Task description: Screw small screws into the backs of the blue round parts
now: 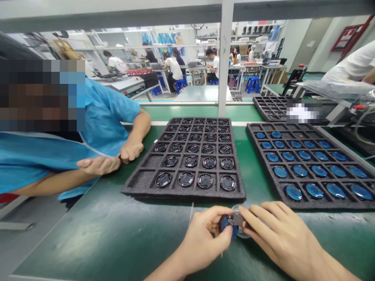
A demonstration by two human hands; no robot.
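Note:
Between my two hands is a small round black part (225, 223) with a blue face and a dark square piece on it. My left hand (206, 234) pinches it from the left, thumb in front and fingers behind. A clear round piece (242, 233) shows behind and beside it, partly covered by my right hand (275, 230). The fingertips of my right hand press together at the right side of these pieces. Just beyond my hands lies a black foam tray (137, 191) with round black parts in its pockets; a few left-side pockets hold none.
A second foam tray (285, 203) at the right holds several blue-faced discs (293, 192). Another dark tray (269, 107) sits behind it. A co-worker in a blue shirt (108, 105) sits at the left, hands together over the green table (117, 234). A white post (225, 58) rises behind the trays.

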